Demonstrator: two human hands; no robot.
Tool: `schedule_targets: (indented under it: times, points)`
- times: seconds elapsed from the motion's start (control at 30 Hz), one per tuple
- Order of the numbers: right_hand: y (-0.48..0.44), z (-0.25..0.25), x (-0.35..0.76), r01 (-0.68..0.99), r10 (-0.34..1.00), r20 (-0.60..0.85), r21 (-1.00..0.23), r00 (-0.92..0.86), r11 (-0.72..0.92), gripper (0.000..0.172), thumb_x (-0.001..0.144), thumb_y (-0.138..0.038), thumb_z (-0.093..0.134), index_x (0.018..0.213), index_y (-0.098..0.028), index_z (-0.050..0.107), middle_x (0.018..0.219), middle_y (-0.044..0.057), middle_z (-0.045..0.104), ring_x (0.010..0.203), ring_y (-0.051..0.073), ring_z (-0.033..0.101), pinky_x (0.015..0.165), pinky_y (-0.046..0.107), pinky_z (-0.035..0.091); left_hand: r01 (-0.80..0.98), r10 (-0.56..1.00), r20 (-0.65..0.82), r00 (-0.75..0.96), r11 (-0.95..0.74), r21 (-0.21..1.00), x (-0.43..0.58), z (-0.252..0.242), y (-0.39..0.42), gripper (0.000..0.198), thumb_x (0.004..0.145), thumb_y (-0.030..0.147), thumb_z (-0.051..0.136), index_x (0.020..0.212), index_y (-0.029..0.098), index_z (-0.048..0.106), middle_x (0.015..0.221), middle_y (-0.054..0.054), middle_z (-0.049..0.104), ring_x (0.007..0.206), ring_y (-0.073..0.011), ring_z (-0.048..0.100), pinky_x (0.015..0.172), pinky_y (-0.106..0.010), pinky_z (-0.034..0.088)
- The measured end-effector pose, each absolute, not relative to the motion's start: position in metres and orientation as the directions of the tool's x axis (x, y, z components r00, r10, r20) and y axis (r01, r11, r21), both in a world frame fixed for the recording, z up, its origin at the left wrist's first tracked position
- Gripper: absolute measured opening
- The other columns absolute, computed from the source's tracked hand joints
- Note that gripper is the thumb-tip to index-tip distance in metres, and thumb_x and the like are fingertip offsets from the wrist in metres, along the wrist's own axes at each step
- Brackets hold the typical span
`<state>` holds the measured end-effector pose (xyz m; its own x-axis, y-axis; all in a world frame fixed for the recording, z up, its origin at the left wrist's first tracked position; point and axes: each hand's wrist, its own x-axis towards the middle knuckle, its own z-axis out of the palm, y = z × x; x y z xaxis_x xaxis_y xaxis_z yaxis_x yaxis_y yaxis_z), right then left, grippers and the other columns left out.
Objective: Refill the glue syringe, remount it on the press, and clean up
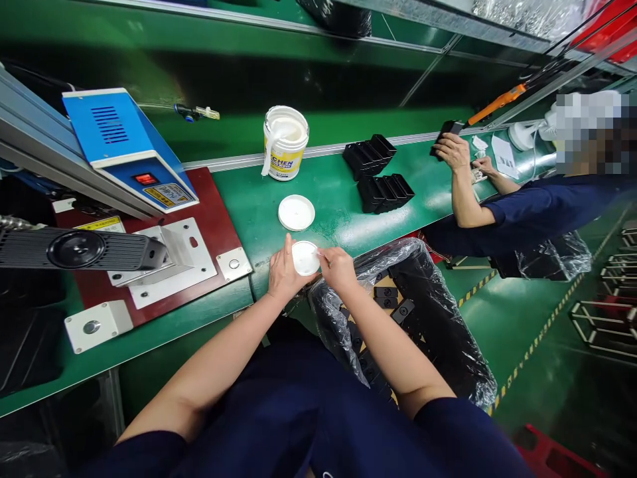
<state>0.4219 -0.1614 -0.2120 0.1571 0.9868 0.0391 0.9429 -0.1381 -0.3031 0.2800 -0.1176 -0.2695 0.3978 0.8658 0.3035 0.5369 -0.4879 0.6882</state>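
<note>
My left hand (284, 271) is closed around the left and lower side of a white round lid (304, 260), with the thumb or a finger pointing up along its edge. The fingers of my right hand (337, 267) are pinched at the lid's right rim; whether they also hold something small is hidden. Just beyond the held lid, a second white round lid (296, 212) lies flat on the green bench (243, 212). Behind it stands an open white tub (286, 143) with a yellow label, and a white sheet hangs over its rim.
A blue-cased press machine (129, 153) on a red base occupies the left. Black slotted parts (371, 156) stand right of the tub. A plastic-lined bin (423, 312) of black parts sits below the bench edge. At right, a co-worker (527, 206) holds a black part under an orange screwdriver (497, 105).
</note>
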Motion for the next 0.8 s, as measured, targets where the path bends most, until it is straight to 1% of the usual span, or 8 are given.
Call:
schedule_targets:
  times: [0.13, 0.27, 0.4, 0.47, 0.53, 0.6, 0.67, 0.8]
  points:
    - [-0.186, -0.212, 0.4, 0.933, 0.972, 0.052, -0.294, 0.23, -0.206, 0.022, 0.09, -0.015, 0.05, 0.096, -0.01, 0.071, 0.081, 0.011, 0.068, 0.079, 0.023, 0.059, 0.074, 0.032, 0.048, 0.561, 0.898, 0.326, 0.297, -0.44, 0.701, 0.286, -0.271, -0.124, 0.108, 0.07, 0.051, 0.069, 0.147, 0.003, 0.011, 0.127, -0.023, 0.055, 0.117, -0.0323, 0.054, 0.098, -0.042, 0.041]
    - [-0.182, -0.207, 0.394, 0.947, 0.985, -0.03, -0.272, 0.167, -0.169, 0.022, 0.091, -0.014, 0.049, 0.097, -0.009, 0.07, 0.086, 0.012, 0.067, 0.083, 0.023, 0.059, 0.078, 0.032, 0.047, 0.574, 0.93, 0.29, 0.227, -0.368, 0.732, 0.282, -0.265, -0.135, 0.106, 0.071, 0.044, 0.071, 0.147, 0.005, 0.009, 0.132, -0.025, 0.049, 0.124, -0.034, 0.048, 0.102, -0.045, 0.04]
    - [-0.151, -0.2, 0.415, 0.952, 0.992, -0.077, -0.282, 0.103, -0.121, 0.02, 0.09, -0.012, 0.051, 0.095, -0.01, 0.07, 0.09, 0.013, 0.068, 0.088, 0.024, 0.058, 0.08, 0.032, 0.046, 0.532, 0.904, 0.247, 0.348, -0.407, 0.743, 0.26, -0.254, -0.138, 0.124, 0.059, 0.047, 0.081, 0.149, 0.011, 0.003, 0.146, -0.027, 0.03, 0.136, -0.0365, 0.033, 0.105, -0.048, 0.037]
    - [-0.136, -0.198, 0.427, 0.951, 0.994, -0.094, -0.296, 0.063, -0.089, 0.018, 0.088, -0.011, 0.054, 0.096, -0.01, 0.07, 0.091, 0.012, 0.068, 0.089, 0.023, 0.058, 0.08, 0.032, 0.045, 0.538, 0.863, 0.266, 0.429, -0.481, 0.693, 0.249, -0.25, -0.129, 0.127, 0.056, 0.049, 0.082, 0.149, 0.015, 0.002, 0.15, -0.027, 0.023, 0.138, -0.0381, 0.028, 0.105, -0.051, 0.036]
    - [-0.127, -0.197, 0.434, 0.95, 0.994, -0.11, -0.307, 0.023, -0.056, 0.018, 0.088, -0.011, 0.056, 0.097, -0.011, 0.071, 0.092, 0.011, 0.069, 0.09, 0.023, 0.058, 0.081, 0.031, 0.045, 0.528, 0.802, 0.296, 0.518, -0.572, 0.627, 0.245, -0.248, -0.114, 0.129, 0.054, 0.052, 0.082, 0.149, 0.017, 0.002, 0.151, -0.026, 0.02, 0.138, -0.039, 0.026, 0.106, -0.053, 0.033]
    - [-0.124, -0.196, 0.436, 0.95, 0.993, -0.122, -0.311, -0.004, -0.034, 0.018, 0.088, -0.012, 0.056, 0.098, -0.011, 0.071, 0.093, 0.011, 0.069, 0.091, 0.023, 0.058, 0.083, 0.031, 0.044, 0.473, 0.723, 0.298, 0.623, -0.652, 0.592, 0.247, -0.248, -0.097, 0.134, 0.051, 0.053, 0.083, 0.149, 0.017, -0.001, 0.151, -0.026, 0.023, 0.138, -0.0386, 0.028, 0.106, -0.052, 0.032]
    - [-0.125, -0.196, 0.435, 0.951, 0.992, -0.127, -0.308, -0.014, -0.026, 0.019, 0.089, -0.012, 0.054, 0.099, -0.011, 0.071, 0.094, 0.011, 0.068, 0.09, 0.022, 0.057, 0.084, 0.031, 0.044, 0.407, 0.655, 0.269, 0.706, -0.686, 0.604, 0.253, -0.249, -0.083, 0.138, 0.049, 0.052, 0.085, 0.149, 0.017, -0.004, 0.148, -0.025, 0.03, 0.134, -0.0371, 0.035, 0.104, -0.05, 0.035]
    - [-0.132, -0.199, 0.429, 0.942, 0.991, -0.117, -0.32, 0.064, -0.099, 0.02, 0.09, -0.013, 0.053, 0.101, -0.012, 0.07, 0.094, 0.01, 0.068, 0.092, 0.022, 0.057, 0.084, 0.031, 0.044, 0.389, 0.654, 0.231, 0.72, -0.657, 0.646, 0.262, -0.251, -0.075, 0.137, 0.05, 0.044, 0.087, 0.149, 0.018, -0.003, 0.137, -0.02, 0.048, 0.123, -0.0359, 0.047, 0.096, -0.047, 0.042]
